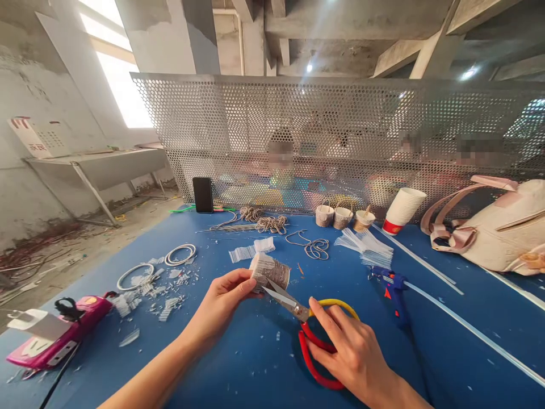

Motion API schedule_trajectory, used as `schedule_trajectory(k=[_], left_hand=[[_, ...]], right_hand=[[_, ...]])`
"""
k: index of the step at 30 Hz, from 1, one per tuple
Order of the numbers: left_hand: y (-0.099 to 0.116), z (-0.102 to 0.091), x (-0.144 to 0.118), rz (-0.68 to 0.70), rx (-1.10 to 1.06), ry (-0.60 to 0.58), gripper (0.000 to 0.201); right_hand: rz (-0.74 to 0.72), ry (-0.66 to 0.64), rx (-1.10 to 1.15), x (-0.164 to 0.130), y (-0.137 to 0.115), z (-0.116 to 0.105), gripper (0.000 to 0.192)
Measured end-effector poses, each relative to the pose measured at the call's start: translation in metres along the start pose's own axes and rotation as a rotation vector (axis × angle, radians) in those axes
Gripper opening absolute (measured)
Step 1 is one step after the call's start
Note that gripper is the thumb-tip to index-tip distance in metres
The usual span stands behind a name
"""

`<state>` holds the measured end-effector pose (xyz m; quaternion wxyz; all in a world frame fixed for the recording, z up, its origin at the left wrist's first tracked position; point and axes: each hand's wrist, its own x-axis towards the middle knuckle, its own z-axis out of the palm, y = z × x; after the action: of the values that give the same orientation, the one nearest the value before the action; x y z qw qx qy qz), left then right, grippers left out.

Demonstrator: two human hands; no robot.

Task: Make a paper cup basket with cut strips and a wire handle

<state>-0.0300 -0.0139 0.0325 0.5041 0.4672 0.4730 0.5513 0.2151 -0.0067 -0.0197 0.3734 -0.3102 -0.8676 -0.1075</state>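
Scissors (301, 311): blades (281, 297) smooth, bright metal; handles (317, 378) glossy plastic. Small cup (276, 274): rough, ribbed, matt; appears cord-wrapped. Stacked cups (405, 205): smooth paper. Cord bundle (275, 224): fibrous, matt. Glue gun (395, 287): plastic. Power strip (91, 309): glossy plastic. Tabletop (238, 358): smooth, faint sheen. Partition (191, 113): perforated metal, dull. Bag (502, 233): matt cloth.

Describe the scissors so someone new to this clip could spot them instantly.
Over the near part of the blue table, find the right hand. It holds the scissors, blades toward the cup in the left hand. Yellow and red handles distinguish them from the blue glue gun.
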Motion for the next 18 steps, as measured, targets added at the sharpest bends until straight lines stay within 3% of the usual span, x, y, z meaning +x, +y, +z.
schedule_trajectory(k=[13, 18], left_hand=[[0.0015, 0.0019, -0.0011, -0.031, -0.082, -0.038, 0.015], [0.0033, 0.0023, -0.0012, -0.062, -0.105, -0.046, 0.014]], right_hand=[[-0.017, -0.034, 0.046, 0.0013, 0.0032, -0.0001, 0.050], [-0.054, -0.052, 0.020, -0.0007, 0.0066, 0.0023, 0.060]])
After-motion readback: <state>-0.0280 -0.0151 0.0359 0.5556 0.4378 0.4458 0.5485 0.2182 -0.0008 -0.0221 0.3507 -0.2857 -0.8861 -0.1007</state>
